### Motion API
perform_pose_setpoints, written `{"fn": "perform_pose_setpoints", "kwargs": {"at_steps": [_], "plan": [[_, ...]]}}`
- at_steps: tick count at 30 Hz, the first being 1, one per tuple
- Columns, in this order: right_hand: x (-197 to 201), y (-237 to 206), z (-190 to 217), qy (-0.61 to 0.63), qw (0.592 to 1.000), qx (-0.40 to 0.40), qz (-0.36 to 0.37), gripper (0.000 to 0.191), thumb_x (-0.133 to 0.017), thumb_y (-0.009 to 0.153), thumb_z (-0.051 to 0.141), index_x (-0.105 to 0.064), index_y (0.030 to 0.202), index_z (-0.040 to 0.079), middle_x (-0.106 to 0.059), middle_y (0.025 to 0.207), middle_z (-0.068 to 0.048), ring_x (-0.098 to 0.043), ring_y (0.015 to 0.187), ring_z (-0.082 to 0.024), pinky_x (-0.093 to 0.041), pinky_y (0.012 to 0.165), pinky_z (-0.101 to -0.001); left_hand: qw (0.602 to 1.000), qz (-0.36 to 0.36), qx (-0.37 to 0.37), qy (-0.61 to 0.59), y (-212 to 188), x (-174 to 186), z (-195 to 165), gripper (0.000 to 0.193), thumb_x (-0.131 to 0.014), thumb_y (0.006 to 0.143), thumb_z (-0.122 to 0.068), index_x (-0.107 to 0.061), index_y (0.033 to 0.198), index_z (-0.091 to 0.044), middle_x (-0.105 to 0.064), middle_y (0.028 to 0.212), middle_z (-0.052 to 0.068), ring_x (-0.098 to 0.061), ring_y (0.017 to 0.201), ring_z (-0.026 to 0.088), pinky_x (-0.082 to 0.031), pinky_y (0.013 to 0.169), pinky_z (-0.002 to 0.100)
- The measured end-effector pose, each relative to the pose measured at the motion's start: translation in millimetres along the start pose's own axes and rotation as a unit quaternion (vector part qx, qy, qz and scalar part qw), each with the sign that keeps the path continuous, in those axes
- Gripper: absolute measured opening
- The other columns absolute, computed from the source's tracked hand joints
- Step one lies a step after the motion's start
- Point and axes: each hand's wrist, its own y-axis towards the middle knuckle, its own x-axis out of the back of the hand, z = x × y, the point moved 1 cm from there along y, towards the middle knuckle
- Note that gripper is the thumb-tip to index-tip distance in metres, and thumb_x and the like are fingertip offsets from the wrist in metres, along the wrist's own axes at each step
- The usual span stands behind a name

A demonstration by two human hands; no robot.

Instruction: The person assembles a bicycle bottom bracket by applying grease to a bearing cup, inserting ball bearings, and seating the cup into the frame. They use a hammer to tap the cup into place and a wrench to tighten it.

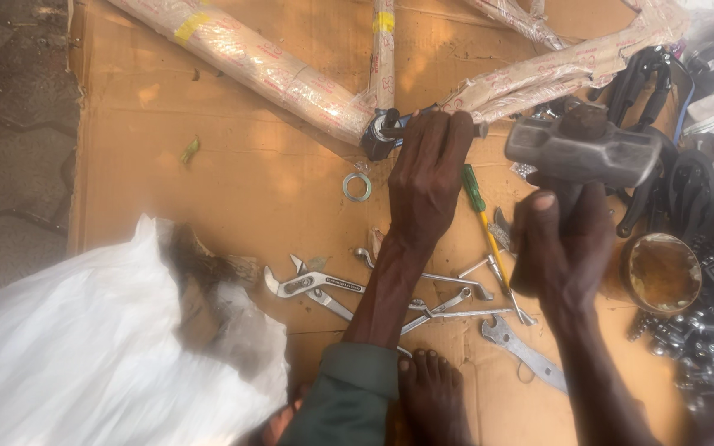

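On the brown cardboard sheet (pixel 233 165) lies a bike frame wrapped in pale paper (pixel 291 78). At its dark round joint (pixel 378 136), the left hand (pixel 427 177) is closed around a thin dark metal rod (pixel 423 125). That rod lies sideways, with its free end pointing right. The right hand (pixel 559 248) grips the handle of a heavy grey metal hammer (pixel 582 149), held up just right of the rod's end (very near, not touching). Below are a green-handled screwdriver (pixel 483 223), silver pliers (pixel 307 283) and a small metal ring (pixel 357 187). Open room is to the left.
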Motion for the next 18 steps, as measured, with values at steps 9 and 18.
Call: {"fn": "perform_pose_setpoints", "kwargs": {"at_steps": [9,18], "plan": [[55,-4,7,0.013,0.992,0.06,-0.111,0.029,-0.062,0.104,0.028,-0.057,0.12,0.004,-0.056,0.077,-0.003,-0.051,0.059,-0.01,-0.043,0.05,-0.0281,1.0,-0.021,-0.004,-0.017,1,2,2,0.025,-0.065,0.093,0.005,-0.057,0.117,0.0,-0.058,0.105,0.011,-0.062,0.108,0.031,-0.054,0.11,0.044],[0,-12,-25,-0.224,0.973,-0.06,-0.01,0.027,-0.065,0.106,0.029,-0.053,0.108,0.004,-0.056,0.075,-0.007,-0.054,0.061,-0.015,-0.045,0.051,-0.0314,0.998,0.012,-0.047,-0.029,1,4,6,0.027,-0.067,0.089,0.003,-0.061,0.116,0.003,-0.06,0.105,0.015,-0.062,0.108,0.032,-0.054,0.102,0.042]]}}
